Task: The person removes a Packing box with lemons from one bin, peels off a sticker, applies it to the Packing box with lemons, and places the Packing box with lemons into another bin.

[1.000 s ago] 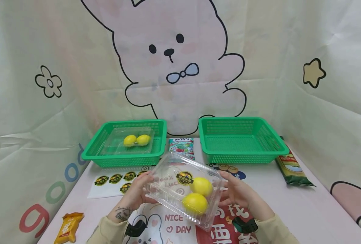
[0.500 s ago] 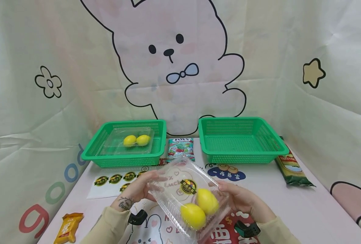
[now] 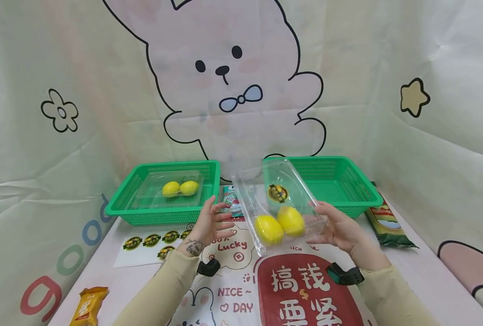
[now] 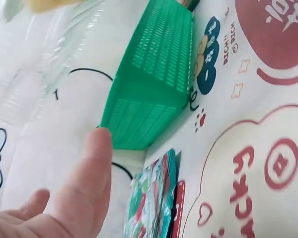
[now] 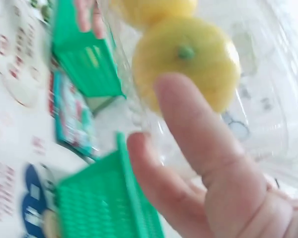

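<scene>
My right hand (image 3: 343, 231) pinches the clear box (image 3: 279, 199) | box just left of it | left hand (image 3: 210, 225) spread, farther off

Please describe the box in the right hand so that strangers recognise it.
Below the large cartoon animal, to the right, stands a green basket. In front of it, the person's right hand holds a tilted clear box with two yellow fruits. Unlike the similar box in the left green basket, it shows a dark sticker.
</scene>
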### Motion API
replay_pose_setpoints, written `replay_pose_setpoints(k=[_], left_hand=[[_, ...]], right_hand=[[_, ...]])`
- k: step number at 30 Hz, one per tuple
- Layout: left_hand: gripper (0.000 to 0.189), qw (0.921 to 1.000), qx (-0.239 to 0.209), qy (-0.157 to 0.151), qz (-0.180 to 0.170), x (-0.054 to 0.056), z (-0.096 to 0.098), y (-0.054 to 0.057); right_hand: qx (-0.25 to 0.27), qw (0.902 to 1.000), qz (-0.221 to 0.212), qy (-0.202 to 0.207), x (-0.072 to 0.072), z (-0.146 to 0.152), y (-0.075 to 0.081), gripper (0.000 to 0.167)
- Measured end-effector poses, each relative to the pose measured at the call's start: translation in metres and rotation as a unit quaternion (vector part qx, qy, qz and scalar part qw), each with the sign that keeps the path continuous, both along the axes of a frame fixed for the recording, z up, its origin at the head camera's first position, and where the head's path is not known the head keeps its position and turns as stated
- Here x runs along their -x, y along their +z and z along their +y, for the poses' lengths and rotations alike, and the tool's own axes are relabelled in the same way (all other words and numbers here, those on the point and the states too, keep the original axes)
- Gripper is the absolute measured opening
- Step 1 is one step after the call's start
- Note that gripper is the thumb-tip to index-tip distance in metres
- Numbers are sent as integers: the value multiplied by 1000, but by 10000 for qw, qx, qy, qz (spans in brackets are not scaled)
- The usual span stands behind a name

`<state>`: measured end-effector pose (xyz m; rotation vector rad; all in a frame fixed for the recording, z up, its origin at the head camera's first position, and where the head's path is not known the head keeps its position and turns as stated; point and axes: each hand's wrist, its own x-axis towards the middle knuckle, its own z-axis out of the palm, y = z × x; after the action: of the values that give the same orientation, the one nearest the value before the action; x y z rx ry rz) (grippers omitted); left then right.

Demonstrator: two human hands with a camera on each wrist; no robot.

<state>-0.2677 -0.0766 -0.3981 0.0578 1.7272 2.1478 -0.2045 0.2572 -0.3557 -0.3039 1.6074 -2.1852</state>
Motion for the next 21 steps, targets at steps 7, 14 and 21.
replay_pose_setpoints(k=[7,14,21], left_hand=[[78,9980,-161,578,-193,30,55,-6],[66,9941,-467,958,-201,50,101,-12],[63,9902,-580,1181,-467,64,126,-19]], right_hand=[[-840,9828,-316,-1615,34,15,41,62],[-990,9678,-704,-2203,67,30,58,79],[-1240,9549,-1042,-2489,92,39,58,80]])
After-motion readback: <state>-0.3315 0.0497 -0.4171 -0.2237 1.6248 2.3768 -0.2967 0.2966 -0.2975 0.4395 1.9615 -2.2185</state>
